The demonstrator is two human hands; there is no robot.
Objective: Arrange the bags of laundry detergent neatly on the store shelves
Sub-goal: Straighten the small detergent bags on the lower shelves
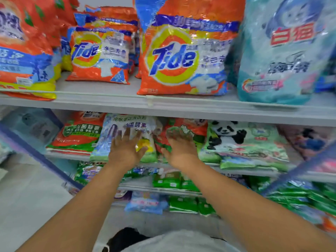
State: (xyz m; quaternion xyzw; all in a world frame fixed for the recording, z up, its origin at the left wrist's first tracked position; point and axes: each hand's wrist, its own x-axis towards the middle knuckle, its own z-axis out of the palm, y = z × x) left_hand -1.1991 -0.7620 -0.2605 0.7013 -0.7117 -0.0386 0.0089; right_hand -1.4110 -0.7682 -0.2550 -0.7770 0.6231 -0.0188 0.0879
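A: Surface and surroundings?

B: Grey tiered store shelving (181, 104), upper shelf near eye height, middle shelf below it, lower tiers beneath. Pale floor at lower left. Blue frame edges at far left and lower right, blurred.

A: Stock on the upper shelf?

B: Large orange Tide bag (183, 57) at centre, upright and leaning back. Smaller orange Tide bag (99, 55) to its left, set further back. Pale blue bag with red lettering (283, 51) at right, upright, overhanging the shelf lip slightly.

A: Item under the hands?

B: White-and-blue detergent bag (127, 128) on the middle shelf, centre-left, glossy, green band at the near edge. Long axis running near to far, top end tilted up toward the back. Orange-and-green bag (183, 131) just beside it on the right, same orientation. Panda-print green bag (241, 140) further right, lying flatter.

A: Hand state?

B: Left hand (125, 150) flat on the white-and-blue detergent bag, fingers spread wide and straight. Right hand (180, 150) on the orange-and-green bag, fingertips apparently hidden under a fold of film; grip or plain contact cannot be told.
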